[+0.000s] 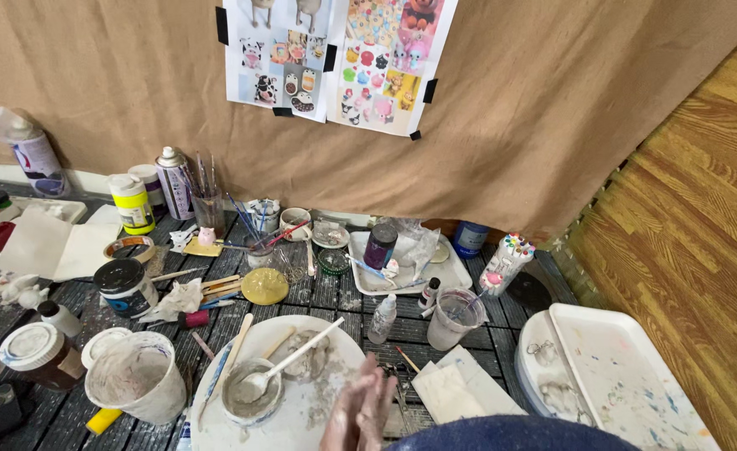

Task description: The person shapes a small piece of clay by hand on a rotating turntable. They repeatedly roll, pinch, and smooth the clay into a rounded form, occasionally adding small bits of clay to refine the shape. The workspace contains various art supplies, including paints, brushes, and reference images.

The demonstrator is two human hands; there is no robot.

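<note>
My two hands are pressed together palm to palm at the bottom centre, smeared with grey clay. My left hand [341, 422] lies against my right hand [382, 394], and I cannot tell whether anything is between them. They hover over the near right edge of a round white board [297, 422] streaked with grey clay. On the board stands a small bowl of grey slip [250, 401] with a white spoon [301, 351] resting in it. A wooden modelling tool [236, 338] lies across the board's far left edge.
A clay-coated white tub [134, 380] stands left of the board. Behind are a plastic cup [454, 319], a small dropper bottle [382, 317], a yellow lid [265, 286], jars, a brush cup [208, 209] and a spray can [170, 179]. A paint-flecked white tray [627, 376] lies right.
</note>
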